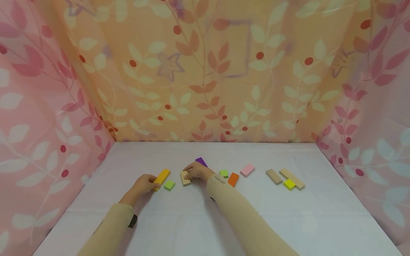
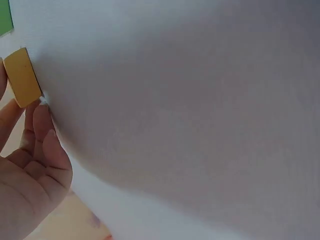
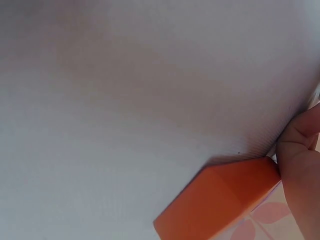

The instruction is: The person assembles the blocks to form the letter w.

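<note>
My left hand (image 1: 144, 185) pinches the near end of a long yellow-orange block (image 1: 162, 179) between thumb and fingers. In the left wrist view, the end face of that yellow-orange block (image 2: 23, 77) shows beside curled fingers. With its fingers over the top, my right hand (image 1: 198, 170) grips a striped plain-wood block (image 1: 185, 179). A small light-green block (image 1: 169, 185) lies between the two held blocks. Behind the right hand is a purple block (image 1: 201, 161), partly covered. The right wrist view shows an orange block (image 3: 215, 197) close to the hand; the wooden block is hidden there.
On the white table (image 1: 179, 227), right of my right arm, lie another light-green block (image 1: 224, 173) and a pink block (image 1: 247, 170). Farther right are a short wooden block (image 1: 273, 176), a long wooden block (image 1: 296, 180) and a yellow block (image 1: 289, 184). Patterned cloth (image 1: 205, 89) encloses the table.
</note>
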Motion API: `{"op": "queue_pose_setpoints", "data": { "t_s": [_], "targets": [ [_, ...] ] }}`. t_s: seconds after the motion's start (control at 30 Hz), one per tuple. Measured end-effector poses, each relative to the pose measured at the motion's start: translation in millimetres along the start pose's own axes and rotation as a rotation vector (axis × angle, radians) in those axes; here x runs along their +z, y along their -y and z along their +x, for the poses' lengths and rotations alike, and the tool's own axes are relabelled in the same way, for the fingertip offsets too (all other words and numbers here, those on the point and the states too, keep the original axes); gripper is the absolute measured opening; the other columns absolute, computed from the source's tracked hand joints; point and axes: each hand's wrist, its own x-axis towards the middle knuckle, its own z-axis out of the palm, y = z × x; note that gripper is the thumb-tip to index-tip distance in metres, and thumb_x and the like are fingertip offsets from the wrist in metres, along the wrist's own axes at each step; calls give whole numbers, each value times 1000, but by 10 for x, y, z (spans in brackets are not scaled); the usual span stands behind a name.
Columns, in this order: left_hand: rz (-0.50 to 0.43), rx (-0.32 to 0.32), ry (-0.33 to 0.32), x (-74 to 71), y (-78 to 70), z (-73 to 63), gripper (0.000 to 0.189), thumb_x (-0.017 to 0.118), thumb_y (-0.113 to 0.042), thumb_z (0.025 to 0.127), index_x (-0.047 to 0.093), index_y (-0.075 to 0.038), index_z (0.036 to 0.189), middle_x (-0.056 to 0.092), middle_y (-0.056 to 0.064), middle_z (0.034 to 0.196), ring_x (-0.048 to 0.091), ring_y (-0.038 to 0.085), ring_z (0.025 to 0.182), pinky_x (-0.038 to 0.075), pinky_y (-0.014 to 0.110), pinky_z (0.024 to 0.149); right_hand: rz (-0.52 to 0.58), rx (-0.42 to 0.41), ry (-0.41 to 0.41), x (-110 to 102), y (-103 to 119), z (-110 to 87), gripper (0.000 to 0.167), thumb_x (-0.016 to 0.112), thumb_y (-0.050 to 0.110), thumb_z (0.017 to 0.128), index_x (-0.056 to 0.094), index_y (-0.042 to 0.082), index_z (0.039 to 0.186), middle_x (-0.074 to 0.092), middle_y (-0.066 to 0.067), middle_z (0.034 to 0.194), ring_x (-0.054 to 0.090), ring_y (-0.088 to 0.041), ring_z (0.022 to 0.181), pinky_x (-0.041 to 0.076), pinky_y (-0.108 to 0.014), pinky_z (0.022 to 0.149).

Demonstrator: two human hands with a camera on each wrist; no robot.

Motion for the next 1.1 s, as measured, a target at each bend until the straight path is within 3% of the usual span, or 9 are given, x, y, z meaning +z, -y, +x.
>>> {"op": "queue_pose_setpoints", "data": {
  "t_s": [0.23,0.4,0.6,0.73,0.87,1.1],
  "targets": [
    [-38,-30,-58,28,-44,-54,38,71,-9,88,59,13,117,61,26,109,59,32,95,51,43,83,-12,4,8,7,12,19,32,77,16,84,72,11,115,61,-9,126,51,-17,100,46,-40,97],
    [-67,-37,-85,59,-80,-73,37,70,-6,87,58,13,116,61,29,111,60,35,98,51,44,83,-28,-9,9,0,15,4,32,77,16,85,72,11,116,60,-9,128,52,-19,107,43,-42,101],
    [-110,-71,-50,46,-55,-105,47,68,-9,91,50,18,125,54,34,122,55,40,108,48,47,92,-22,10,1,6,11,2,33,78,16,83,72,10,115,59,-11,130,53,-22,113,42,-43,101],
    [-138,-80,-46,10,-40,-160,46,64,-8,93,48,20,125,56,32,113,59,30,90,54,35,77,-45,-9,0,1,9,1,32,77,17,84,72,10,115,60,-11,130,52,-26,120,39,-46,104],
    [-205,-54,-39,-13,-62,-266,45,61,-4,94,44,22,126,57,27,102,58,18,69,53,26,61,-42,-8,-3,5,0,27,32,78,17,84,72,9,115,61,-11,127,52,-24,116,39,-46,104],
    [-237,39,-22,71,-154,-538,55,62,-1,93,37,16,138,51,16,86,55,16,62,53,30,59,-83,-8,-17,9,1,68,32,80,20,82,73,11,112,64,-7,119,51,-16,98,45,-38,96]
  ]
}}
